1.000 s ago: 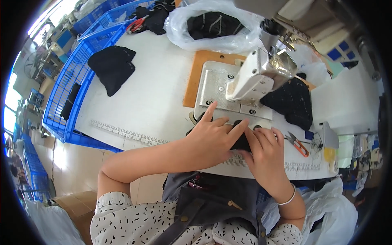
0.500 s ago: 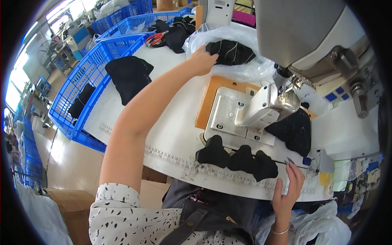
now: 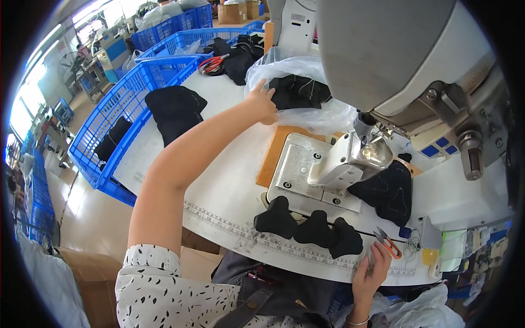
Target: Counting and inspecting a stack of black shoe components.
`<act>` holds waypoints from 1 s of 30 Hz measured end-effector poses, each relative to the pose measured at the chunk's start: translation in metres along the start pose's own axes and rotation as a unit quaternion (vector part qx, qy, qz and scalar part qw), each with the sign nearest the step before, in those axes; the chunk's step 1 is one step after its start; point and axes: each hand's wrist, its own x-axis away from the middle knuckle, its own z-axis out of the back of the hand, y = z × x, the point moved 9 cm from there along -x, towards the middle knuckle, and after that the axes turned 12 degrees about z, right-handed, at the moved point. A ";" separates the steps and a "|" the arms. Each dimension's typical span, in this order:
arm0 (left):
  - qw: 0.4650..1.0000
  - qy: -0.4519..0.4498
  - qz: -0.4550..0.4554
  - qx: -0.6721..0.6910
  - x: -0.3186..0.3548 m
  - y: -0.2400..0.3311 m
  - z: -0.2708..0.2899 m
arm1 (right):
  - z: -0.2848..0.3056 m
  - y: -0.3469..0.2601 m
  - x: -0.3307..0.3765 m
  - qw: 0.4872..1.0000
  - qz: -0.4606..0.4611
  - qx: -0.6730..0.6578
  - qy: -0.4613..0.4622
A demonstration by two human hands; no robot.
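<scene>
Left hand (image 3: 263, 105) has moved from the sewing table (image 3: 229, 164)'s front edge to the plastic bag (image 3: 313, 117) toward its rear edge, fingers spread beside black fabric pieces (image 3: 298, 93). Right hand (image 3: 369, 277) rests loosely parted near thread snips (image 3: 388, 241). Separate one piece before lifting.

Blue plastic lattice-walled crate (image 3: 156, 76), left side; red-handled scissors (image 3: 212, 65), near crate's far corner; brown cardboard box (image 3: 93, 273), lower left, beside crumpled translucent plastic bag (image 3: 46, 279); dark round-headed fan (image 3: 68, 64), left background; pale glossy floor (image 3: 82, 218)
</scene>
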 end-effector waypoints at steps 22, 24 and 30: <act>0.917 -0.220 0.203 0.264 -0.093 0.023 -0.070 | -0.005 0.005 0.009 1.000 -0.003 0.009 -0.007; 0.916 -0.232 0.189 0.267 -0.100 0.026 -0.071 | -0.006 0.004 0.008 1.000 -0.003 0.015 -0.008; 0.915 -0.272 0.162 0.250 -0.102 0.028 -0.081 | -0.009 0.005 0.008 1.000 -0.014 0.009 -0.006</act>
